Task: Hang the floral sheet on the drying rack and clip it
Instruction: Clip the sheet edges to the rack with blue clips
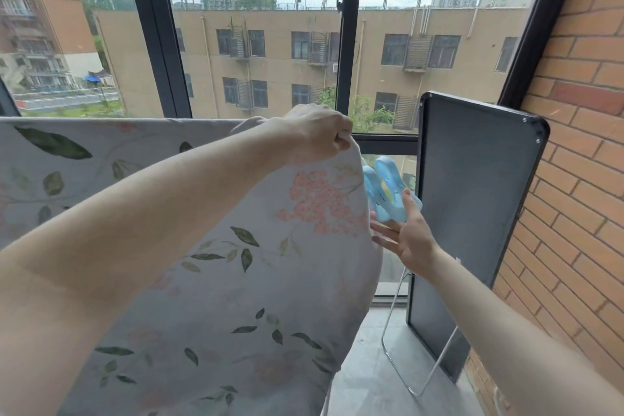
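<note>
1. Floral sheet (209,280): draped over a high edge at left and centre frame, hanging down to the bottom edge; the rack beneath it is hidden.
2. Left hand (317,137): at centre frame, fingers curled, pinching the sheet's upper right corner at the top of the fold.
3. Right hand (405,240): right of centre, just beside the sheet's right edge, fingers spread and nearly straight, fingertips touching the blue clips (388,192).
4. Blue clips: two, hanging together just right of the sheet; what they hang from is hidden.
5. Dark panel (472,213): leans against the brick wall (574,145) at right.
6. Thin metal frame (395,331): stands on the grey floor (371,382), lower right.
7. Window (270,44): black-framed, across the upper frame.
</note>
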Tool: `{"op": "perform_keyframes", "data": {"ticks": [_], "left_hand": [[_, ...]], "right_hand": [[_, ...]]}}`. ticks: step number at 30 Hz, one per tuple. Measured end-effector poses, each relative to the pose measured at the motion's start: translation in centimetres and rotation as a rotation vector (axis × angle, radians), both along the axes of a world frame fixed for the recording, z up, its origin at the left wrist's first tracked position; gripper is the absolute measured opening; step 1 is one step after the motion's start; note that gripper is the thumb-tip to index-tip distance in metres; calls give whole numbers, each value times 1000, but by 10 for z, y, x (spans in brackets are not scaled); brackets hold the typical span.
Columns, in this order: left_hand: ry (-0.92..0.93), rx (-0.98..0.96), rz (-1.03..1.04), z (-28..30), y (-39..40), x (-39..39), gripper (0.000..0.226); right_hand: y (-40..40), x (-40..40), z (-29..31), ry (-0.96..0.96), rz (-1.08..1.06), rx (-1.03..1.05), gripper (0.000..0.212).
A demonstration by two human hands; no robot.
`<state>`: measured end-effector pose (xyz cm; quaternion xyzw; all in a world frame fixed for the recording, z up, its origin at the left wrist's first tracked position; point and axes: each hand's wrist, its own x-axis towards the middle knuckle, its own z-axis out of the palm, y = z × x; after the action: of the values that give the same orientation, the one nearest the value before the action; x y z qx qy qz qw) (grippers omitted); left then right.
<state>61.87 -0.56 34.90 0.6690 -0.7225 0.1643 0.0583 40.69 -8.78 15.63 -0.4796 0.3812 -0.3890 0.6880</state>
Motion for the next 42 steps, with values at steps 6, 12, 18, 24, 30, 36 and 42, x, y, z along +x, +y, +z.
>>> {"op": "perform_keyframes", "data": {"ticks": [6, 12, 18, 24, 30, 36, 42], "left_hand": [[-45, 24, 93, 3, 1, 2, 30], [-34, 19, 113, 3, 6, 1, 35], [-15, 25, 113, 1, 5, 2, 34], [18, 34, 89, 1, -2, 5, 38], [15, -7, 95, -3, -7, 4, 40], [-4, -16, 92, -5, -10, 5, 39], [-8, -21, 97, -10, -12, 11, 39]], "right_hand": [[12, 25, -21, -42, -37, 49, 66], [9, 46, -31, 39, 41, 23, 80], [5, 36, -32, -4, 81, 31, 74], [6, -12, -49, 27, -180, -184, 79], [0, -65, -39, 243, -107, -511, 46], [-6, -77, -17, 384, -27, -720, 45], [-10, -68, -24, 362, -49, -687, 47]]}}
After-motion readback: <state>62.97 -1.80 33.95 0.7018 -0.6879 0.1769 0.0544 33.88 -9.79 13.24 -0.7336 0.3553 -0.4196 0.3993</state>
